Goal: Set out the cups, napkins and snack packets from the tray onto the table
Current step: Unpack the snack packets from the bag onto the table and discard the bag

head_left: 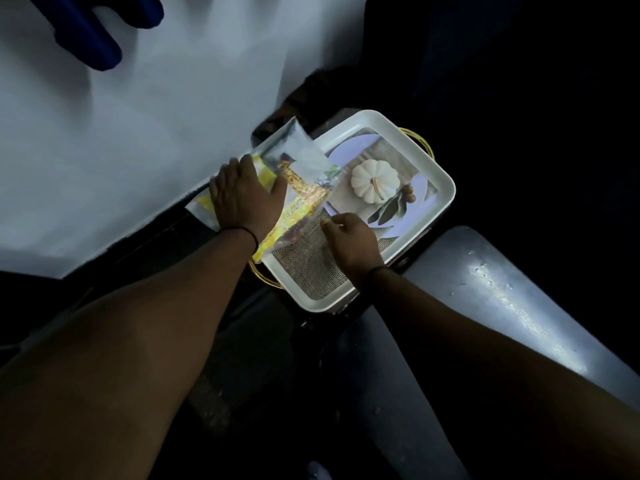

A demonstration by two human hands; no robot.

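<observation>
- The left hand (242, 195) lies on the snack packets (294, 188), fingers spread over the yellow one with the thumb hooked at its edge; I take that for a grasp, though how firmly it closes underneath is hidden.
- The right hand (349, 240) hovers low over the tray's near half, fingers loosely curled, forefinger and thumb drawn close together with nothing visibly between them (dim light, so I cannot be sure whether they nip a packet corner).
- The packets overlap in a loose sheaf: a yellow printed one, and a clear-and-silver one above it, straddling the tray's left rim and reaching the edge of the white table (104, 150).
- The step in hand, as I judge it, is carrying the snack packets off the tray onto the table.
- The next move calls for drawing the sheaf leftward clear of the rim and laying it flat on the white surface; the slick wrappers may slide apart, so the other hand could steady them.
- The tray (446, 192), white with wire handles, shows only its printed base otherwise (pumpkin, plate, burlap pattern); no cups or napkins remain in it.
- Dark blue shapes (93, 32) lie at the table's far corner; what they are I cannot tell.
</observation>
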